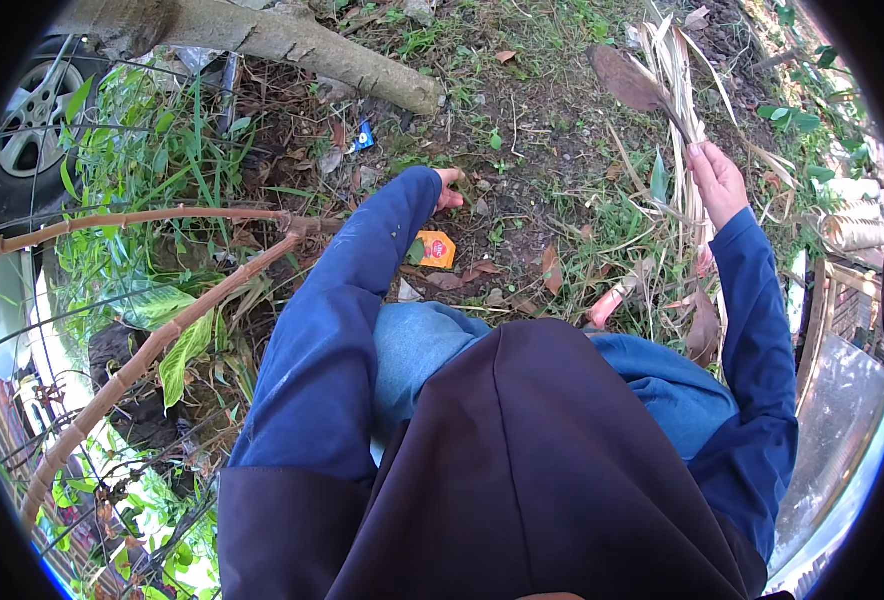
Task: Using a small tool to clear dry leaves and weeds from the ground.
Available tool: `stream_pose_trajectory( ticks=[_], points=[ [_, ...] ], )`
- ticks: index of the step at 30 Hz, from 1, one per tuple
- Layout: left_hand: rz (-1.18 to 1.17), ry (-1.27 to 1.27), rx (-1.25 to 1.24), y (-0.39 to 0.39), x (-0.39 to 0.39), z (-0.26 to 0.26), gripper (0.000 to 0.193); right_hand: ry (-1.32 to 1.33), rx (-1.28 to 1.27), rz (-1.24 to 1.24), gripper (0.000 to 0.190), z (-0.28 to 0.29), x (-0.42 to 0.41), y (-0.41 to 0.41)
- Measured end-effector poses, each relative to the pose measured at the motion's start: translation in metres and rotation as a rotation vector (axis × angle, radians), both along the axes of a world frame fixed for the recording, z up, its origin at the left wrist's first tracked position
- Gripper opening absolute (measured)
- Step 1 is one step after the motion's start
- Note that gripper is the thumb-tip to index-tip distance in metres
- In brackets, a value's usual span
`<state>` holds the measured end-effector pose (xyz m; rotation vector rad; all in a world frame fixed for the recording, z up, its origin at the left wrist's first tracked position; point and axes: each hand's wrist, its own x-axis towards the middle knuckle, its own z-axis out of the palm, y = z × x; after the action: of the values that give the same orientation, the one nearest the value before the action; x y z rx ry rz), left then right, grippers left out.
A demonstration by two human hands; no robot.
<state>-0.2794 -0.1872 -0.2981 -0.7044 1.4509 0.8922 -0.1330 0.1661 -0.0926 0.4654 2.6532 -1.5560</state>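
Observation:
My right hand [716,180] is closed around the thin handle end of a brown, rusty-looking flat blade [626,78], which points up and to the left over the grass. Under and beside that hand lies a bundle of long dry leaf strips [682,180]. My left hand [449,190] reaches down to the ground at the centre, fingers apart, by some low weeds [479,187]; whether its fingertips touch them I cannot tell. Just below it lies an orange printed packet [437,250], partly covered by a green leaf. Dry brown leaves [551,270] are scattered nearby.
A thick tree branch [314,56] crosses the upper left, near a blue wrapper [363,137]. Bare brown stems [149,349], wires and leafy plants stand at my left, with a vehicle wheel [33,120] behind. At the right is a wooden-framed structure [832,360].

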Motion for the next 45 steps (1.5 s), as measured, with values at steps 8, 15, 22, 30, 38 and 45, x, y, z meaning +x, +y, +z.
stream_pose_trajectory(
  ticks=[8,15,22,30,38,45],
  points=[
    [0.111,0.187,-0.056,-0.027,-0.002,-0.017,0.017,0.004,0.002,0.002,0.024,-0.003,0.001,-0.002],
    [0.573,0.477,0.293,-0.051,-0.042,0.070,0.019,-0.035,-0.033,-0.001,0.024,-0.007,-0.004,-0.002],
    [-0.301,1.073,0.604,0.021,-0.031,0.181,0.026,-0.016,-0.120,-0.057,0.023,-0.008,-0.008,0.007],
    [-1.381,1.016,-0.306,-0.023,-0.023,0.133,0.055,0.014,-0.235,-0.232,0.024,-0.021,0.002,0.035],
    [-1.312,0.793,-0.421,-0.041,0.005,0.027,0.048,-0.043,-0.227,-0.188,0.020,-0.016,0.003,0.018],
    [-1.219,1.283,-0.232,-0.056,-0.008,-0.024,0.029,-0.055,-0.191,-0.186,0.020,-0.015,0.005,0.002]
  ],
)
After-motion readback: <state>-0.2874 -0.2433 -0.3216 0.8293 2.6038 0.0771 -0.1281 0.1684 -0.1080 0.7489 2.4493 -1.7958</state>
